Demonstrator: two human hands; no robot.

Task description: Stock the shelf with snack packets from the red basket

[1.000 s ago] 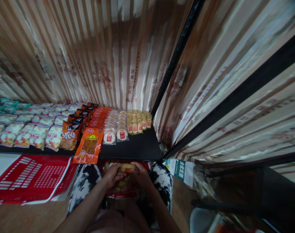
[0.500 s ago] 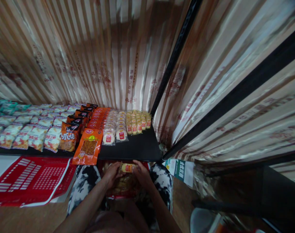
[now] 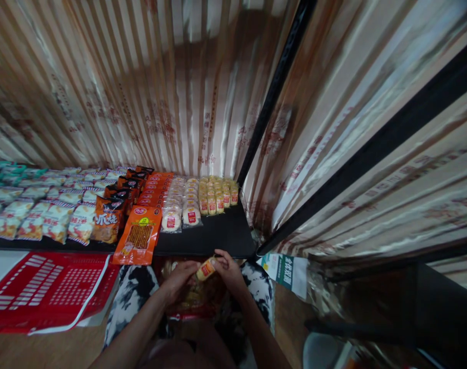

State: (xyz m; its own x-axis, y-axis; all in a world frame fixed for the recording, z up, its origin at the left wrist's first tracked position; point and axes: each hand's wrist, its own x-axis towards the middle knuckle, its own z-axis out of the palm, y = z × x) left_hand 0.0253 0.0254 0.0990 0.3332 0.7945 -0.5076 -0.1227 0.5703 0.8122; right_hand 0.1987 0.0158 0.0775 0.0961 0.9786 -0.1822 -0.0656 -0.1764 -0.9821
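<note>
The yellow pack (image 3: 206, 270) lies slantwise between the two hands, its red label visible, near the front edge of the black shelf (image 3: 214, 238). The right grip (image 3: 228, 272) is closed with the fingertips on its upper right end. The left grip (image 3: 179, 279) is half curled at the lower left end; whether it presses the pack, I cannot tell. Below, between the knees, a red-edged container (image 3: 177, 313) holds yellowish packs, too dark to count. On the shelf, yellow packs (image 3: 218, 199) stand in rows beside white packs (image 3: 171, 220).
</note>
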